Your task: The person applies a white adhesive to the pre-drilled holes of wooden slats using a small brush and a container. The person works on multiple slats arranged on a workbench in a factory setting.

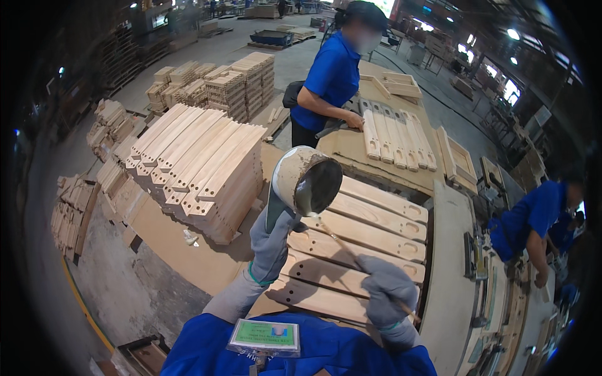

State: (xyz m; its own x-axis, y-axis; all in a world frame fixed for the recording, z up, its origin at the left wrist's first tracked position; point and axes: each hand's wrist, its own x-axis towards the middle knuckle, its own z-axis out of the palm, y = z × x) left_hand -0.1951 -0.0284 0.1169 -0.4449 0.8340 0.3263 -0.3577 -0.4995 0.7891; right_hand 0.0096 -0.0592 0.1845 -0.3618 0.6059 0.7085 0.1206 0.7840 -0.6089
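My left hand [269, 243], in a grey glove, is wrapped round a pale, stained cup [290, 170] and tips its mouth toward the right. The inside of the cup looks dark, with a whitish smear at its lower lip. In my right hand [390, 289], also gloved in grey, is a thin wooden-handled brush [340, 242]. Its tip is close to the cup's lip; whether they touch I cannot tell. Below both hands lie several light wooden slats [376, 212] side by side, with oval recesses at their right ends and small dark holes toward the left.
A tall stack of drilled boards [200, 156] stands to my left. Ahead, a person in blue [335, 81] touches more slats [395, 135] on a cardboard-covered table [357, 149]. Wooden frames [458, 156] lie at the right, where another person in blue [530, 216] bends over a bench.
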